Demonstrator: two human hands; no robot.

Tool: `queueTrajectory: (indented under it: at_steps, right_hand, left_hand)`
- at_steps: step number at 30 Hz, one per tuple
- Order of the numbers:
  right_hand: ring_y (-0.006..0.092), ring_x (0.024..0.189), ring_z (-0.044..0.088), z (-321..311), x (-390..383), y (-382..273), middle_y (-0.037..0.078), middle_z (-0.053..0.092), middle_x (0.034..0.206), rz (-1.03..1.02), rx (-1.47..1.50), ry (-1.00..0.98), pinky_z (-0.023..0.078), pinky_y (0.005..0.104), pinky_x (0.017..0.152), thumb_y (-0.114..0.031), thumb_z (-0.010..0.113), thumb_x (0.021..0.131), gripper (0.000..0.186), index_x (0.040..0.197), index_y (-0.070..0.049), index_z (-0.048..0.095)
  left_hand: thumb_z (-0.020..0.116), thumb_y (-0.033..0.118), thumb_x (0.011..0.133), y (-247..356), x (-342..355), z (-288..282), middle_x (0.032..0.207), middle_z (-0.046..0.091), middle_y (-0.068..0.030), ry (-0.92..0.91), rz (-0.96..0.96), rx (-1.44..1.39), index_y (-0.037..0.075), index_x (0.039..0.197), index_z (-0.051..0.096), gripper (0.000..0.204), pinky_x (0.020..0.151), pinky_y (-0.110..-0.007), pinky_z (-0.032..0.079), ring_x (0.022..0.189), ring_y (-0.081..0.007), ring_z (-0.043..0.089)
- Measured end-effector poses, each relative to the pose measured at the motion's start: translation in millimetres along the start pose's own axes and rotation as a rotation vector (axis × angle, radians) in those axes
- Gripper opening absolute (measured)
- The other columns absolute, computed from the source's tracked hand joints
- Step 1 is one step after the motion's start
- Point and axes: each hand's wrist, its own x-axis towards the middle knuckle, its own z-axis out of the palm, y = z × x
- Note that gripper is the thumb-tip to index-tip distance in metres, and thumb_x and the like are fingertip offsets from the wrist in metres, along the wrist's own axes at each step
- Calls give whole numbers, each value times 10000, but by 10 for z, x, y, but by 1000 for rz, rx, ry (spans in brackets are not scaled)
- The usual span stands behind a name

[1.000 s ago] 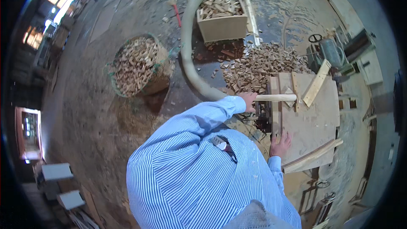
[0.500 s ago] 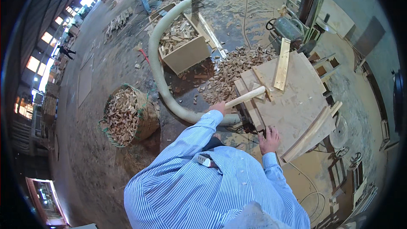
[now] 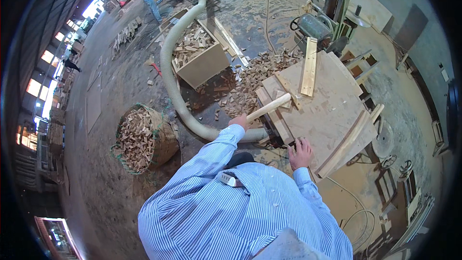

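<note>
A pale wooden stick (image 3: 269,108) is gripped at its near end by my left hand (image 3: 239,121), its fingers wrapped round it. The stick slants up to the right, and its far end lies over the wooden worktable (image 3: 332,79). At the table's near left edge is my right hand (image 3: 301,153), fingers apart, with nothing seen in it. By the far end of the stick lie a small wood offcut (image 3: 286,102) and a thin wooden strip (image 3: 288,91).
A ribbed hose (image 3: 169,74) curves along the left to the table's underside. Beyond stand a box (image 3: 204,67) and a pile of offcuts (image 3: 257,74); a basket (image 3: 166,137) of offcuts is left. Boards (image 3: 309,67) and a curved piece (image 3: 344,144) lie on the table.
The whole view has shifted slightly, so things appear a little farther left. My left hand keeps its grip on the stick, and my right hand stays at the table edge.
</note>
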Motion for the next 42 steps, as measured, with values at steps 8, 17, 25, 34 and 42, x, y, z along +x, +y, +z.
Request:
queueTrajectory:
  at_steps: [8, 17, 25, 34, 42]
  right_hand:
    - [345, 1327, 466, -42, 29, -50, 124, 551, 1352, 41, 32, -35, 361, 499, 1084, -324, 745, 866, 521, 1309, -95, 598]
    - [384, 1306, 473, 4, 430, -220, 162, 562, 1326, 19, 21, 60, 371, 502, 1103, -308, 742, 868, 526, 1316, -79, 592]
    - [411, 1273, 513, 201, 595, -288, 204, 556, 1371, 44, -47, -11, 418, 500, 1083, -316, 750, 870, 511, 1276, -31, 628]
    - [382, 1394, 416, 379, 641, -417, 190, 475, 1485, 173, -284, -104, 359, 502, 1139, -446, 692, 897, 661, 1411, -64, 529]
    - [367, 1409, 411, 406, 671, -519, 175, 468, 1501, 162, -369, -98, 349, 504, 1147, -465, 695, 888, 704, 1454, -95, 497]
  left_hand:
    - [675, 324, 909, -47, 80, 70, 1111, 705, -153, -23, -31, -26, 115, 1155, 570, 339, 919, -495, 528, 1065, -367, 680]
    - [651, 321, 923, -97, 87, 93, 1069, 714, -181, -2, -13, -35, 99, 1138, 562, 321, 879, -508, 534, 1025, -385, 691]
    - [589, 262, 930, -325, 145, 124, 1051, 708, -178, -29, 217, -164, 81, 1126, 596, 267, 836, -510, 547, 987, -377, 695]
    - [604, 229, 905, -479, 209, 215, 975, 699, -169, -27, 313, -276, 76, 1051, 565, 215, 748, -534, 540, 896, -389, 703]
    - [664, 215, 888, -555, 173, 183, 1022, 676, -194, 14, 381, -337, 78, 1110, 524, 297, 827, -559, 508, 956, -405, 678]
